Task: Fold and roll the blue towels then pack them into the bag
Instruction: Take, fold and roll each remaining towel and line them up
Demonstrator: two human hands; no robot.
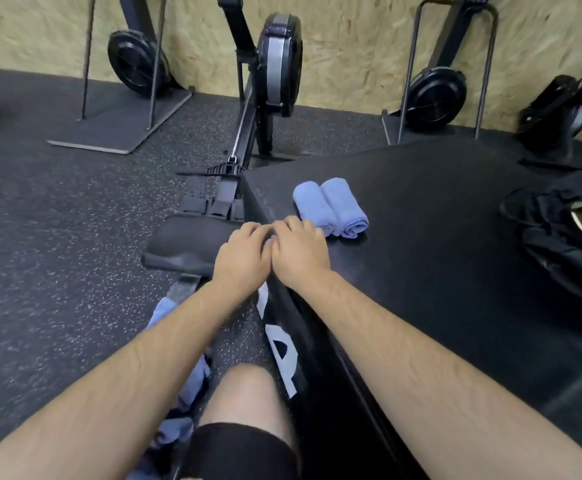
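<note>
**A:** Head view, and both hands are down at the near left corner of the desk (pixel 438 237). The left hand (pixel 243 252) and the right hand (pixel 301 252) sit knuckle to knuckle, touching, fingers curled downward.

**B:** Gripping something?

**A:** Cannot tell. The backs of the hands cover whatever lies under them, and no blue shows there. They may be side by side to press evenly across a roll's width, but that is a guess.

**B:** And the finished work?

**A:** Two rolled towels (pixel 331 209) lie just beyond the right hand, touching each other, with their spiral ends facing us. The right fingertips (pixel 314 231) sit at the near end of the left roll. Parked together like that, they look ready to be scooped up in one go.

**B:** Where do they go?

**A:** The bag (pixel 559 244) slumps at the right of the desk, well apart from the rolls, its mouth gaping upward so things can drop in. Nothing blue shows inside.

**B:** More to do?

**A:** Yes. Loose blue towels (pixel 192 379) lie crumpled low on the left by the person's knee, off the desk, near the rowing machine (pixel 277 64). I judge it partly done: two rolled, none packed.
</note>
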